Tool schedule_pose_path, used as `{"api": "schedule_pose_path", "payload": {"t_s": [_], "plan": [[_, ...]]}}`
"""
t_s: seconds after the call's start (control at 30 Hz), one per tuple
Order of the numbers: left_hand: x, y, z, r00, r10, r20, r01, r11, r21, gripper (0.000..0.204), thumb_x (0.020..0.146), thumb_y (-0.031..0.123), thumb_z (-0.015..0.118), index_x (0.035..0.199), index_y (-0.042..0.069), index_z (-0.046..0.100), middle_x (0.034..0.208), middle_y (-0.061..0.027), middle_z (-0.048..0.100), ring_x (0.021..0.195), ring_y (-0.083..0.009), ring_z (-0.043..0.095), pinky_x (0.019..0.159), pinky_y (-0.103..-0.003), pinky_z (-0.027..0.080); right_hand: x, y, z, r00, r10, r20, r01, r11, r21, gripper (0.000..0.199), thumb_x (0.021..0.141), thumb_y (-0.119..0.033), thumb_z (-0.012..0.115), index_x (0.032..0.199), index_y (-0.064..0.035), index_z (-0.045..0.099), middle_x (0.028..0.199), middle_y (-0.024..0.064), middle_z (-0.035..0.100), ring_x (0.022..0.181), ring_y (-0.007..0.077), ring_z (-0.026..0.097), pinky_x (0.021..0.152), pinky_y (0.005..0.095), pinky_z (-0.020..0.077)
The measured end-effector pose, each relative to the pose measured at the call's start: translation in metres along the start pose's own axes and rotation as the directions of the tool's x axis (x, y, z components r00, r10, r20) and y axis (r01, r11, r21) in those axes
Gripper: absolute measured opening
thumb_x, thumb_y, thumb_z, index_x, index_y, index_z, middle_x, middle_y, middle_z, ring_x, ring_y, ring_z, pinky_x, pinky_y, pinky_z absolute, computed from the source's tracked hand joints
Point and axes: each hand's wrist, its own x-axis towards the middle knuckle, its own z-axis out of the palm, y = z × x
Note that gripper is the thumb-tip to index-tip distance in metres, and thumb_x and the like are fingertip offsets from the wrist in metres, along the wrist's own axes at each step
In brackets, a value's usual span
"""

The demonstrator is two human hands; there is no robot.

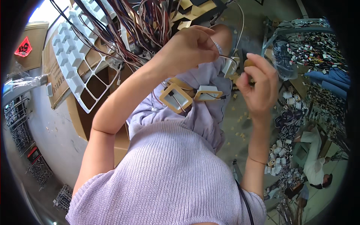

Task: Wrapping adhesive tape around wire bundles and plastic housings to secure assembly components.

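1. A lilac ribbed knit top (165,165) fills the lower middle, above matching-toned clothing over the lap (215,112).
2. An open cardboard box (77,116) stands left of the lap.
3. A white moulded plastic tray (67,60) with an open grid edge slants over the box.
4. A thick bundle of brown, white and dark wires (146,30) hangs beyond the left forearm.
5. The left hand (197,47) is raised over the lap, its fingers pressed together, pinching a thin cable (227,57).
6. The right hand (259,84) is just beside it, fingers curled, thumb apart from the forefinger; whether they pinch the small tan piece (248,63) there, I cannot tell.
7. Two white square housings with tan borders, one facing up (182,98) and one tilted (209,89), lie on the lap.
8. A white part (229,68) is between the hands, near the cable.
9. Tan scraps (240,135) dot the floor.
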Motion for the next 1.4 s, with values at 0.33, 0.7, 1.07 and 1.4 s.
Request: {"api": "schedule_pose_path", "payload": {"t_s": [0.33, 0.7, 1.07, 1.4], "plan": [[-0.013, 0.003, 0.01, 0.999, -0.007, 0.051, 0.016, 0.986, -0.168, 0.017, 0.081, 0.017, 0.069, 0.085, 0.0, 0.067, 0.106, -0.0072, 0.064, 0.102, -0.0067, 0.058, 0.053, -0.02, 0.042, -0.003, -0.012, 0.002, 0.977, -0.196, 0.083, 0.205, 0.97, -0.128, 0.011, 0.078, 0.003, 0.066, 0.088, 0.0049, 0.062, 0.108, 0.0152, 0.064, 0.091, 0.0261, 0.064, 0.073, 0.033, 0.0526], [-0.014, 0.011, 0.011, 0.994, -0.072, 0.079, 0.088, 0.97, -0.224, 0.016, 0.08, 0.014, 0.068, 0.087, -0.001, 0.067, 0.103, -0.0048, 0.064, 0.082, -0.002, 0.059, 0.052, -0.018, 0.04, 0.0, -0.019, 0.0, 0.962, -0.2, 0.184, 0.22, 0.971, -0.092, 0.011, 0.08, 0.001, 0.065, 0.089, 0.0057, 0.063, 0.108, 0.0143, 0.065, 0.093, 0.0265, 0.064, 0.076, 0.0333, 0.0541], [-0.01, -0.017, 0.005, 0.984, -0.142, 0.107, 0.172, 0.912, -0.373, 0.014, 0.081, 0.015, 0.069, 0.086, 0.001, 0.069, 0.099, -0.0033, 0.064, 0.097, -0.0018, 0.054, 0.052, -0.015, 0.036, 0.005, -0.005, -0.02, 0.977, 0.197, 0.083, -0.182, 0.97, -0.162, 0.026, 0.076, -0.006, 0.069, 0.102, -0.0046, 0.066, 0.127, 0.0178, 0.056, 0.113, 0.0294, 0.056, 0.089, 0.0367, 0.0474], [-0.02, -0.014, 0.005, 0.953, -0.15, 0.263, 0.255, 0.867, -0.428, 0.022, 0.088, 0.016, 0.066, 0.101, 0.0, 0.063, 0.09, 0.0022, 0.062, 0.071, -0.0002, 0.055, 0.052, -0.015, 0.036, -0.012, -0.008, 0.023, 0.767, 0.49, 0.415, -0.575, 0.237, 0.783, 0.02, 0.092, -0.006, 0.061, 0.101, -0.004, 0.042, 0.096, 0.0033, 0.049, 0.076, 0.0041, 0.045, 0.067, 0.0179, 0.0392]]}}
